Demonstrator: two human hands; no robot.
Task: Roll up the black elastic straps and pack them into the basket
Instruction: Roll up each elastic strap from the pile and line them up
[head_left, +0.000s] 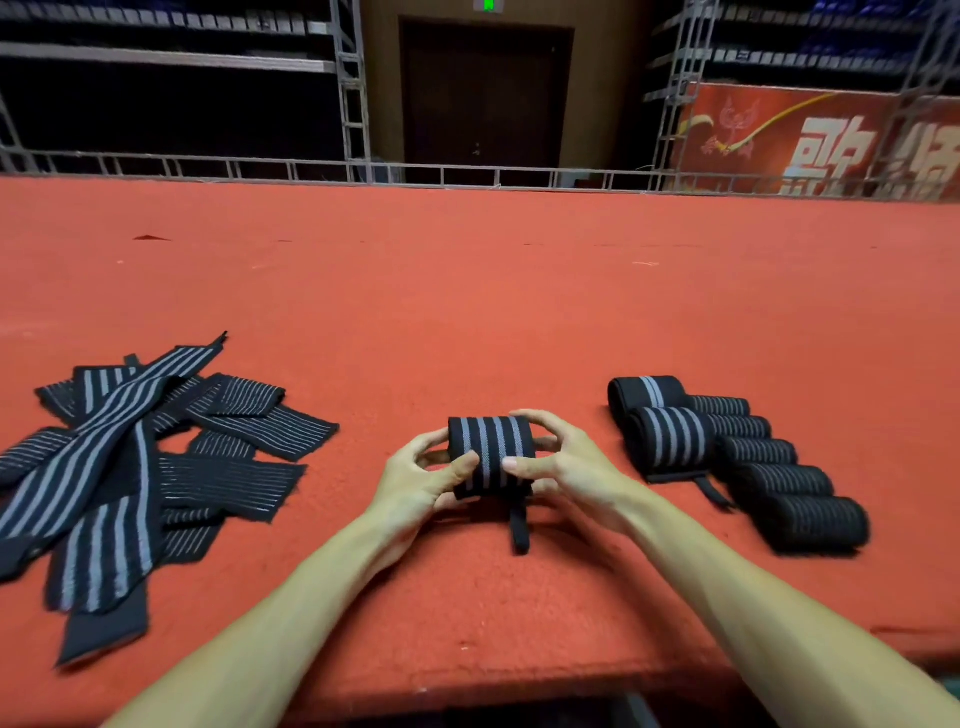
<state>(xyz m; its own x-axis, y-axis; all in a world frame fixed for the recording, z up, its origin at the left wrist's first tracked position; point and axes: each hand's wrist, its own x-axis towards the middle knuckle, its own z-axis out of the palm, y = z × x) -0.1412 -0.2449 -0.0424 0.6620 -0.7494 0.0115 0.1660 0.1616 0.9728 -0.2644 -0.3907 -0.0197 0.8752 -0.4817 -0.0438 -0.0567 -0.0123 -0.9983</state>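
Observation:
A rolled black elastic strap with grey stripes (491, 447) sits on the red surface in front of me, a short black tab trailing from it toward me. My left hand (421, 480) grips its left end with the thumb on top. My right hand (558, 462) grips its right end, fingers curled over the roll. A heap of unrolled striped straps (145, 457) lies at the left. Several rolled straps (727, 457) lie in rows at the right. No basket is in view.
The red carpeted surface (467, 291) stretches far ahead to a metal truss railing (467, 174). Its near edge runs just below my forearms. A dark door and a red banner (831, 140) stand beyond it.

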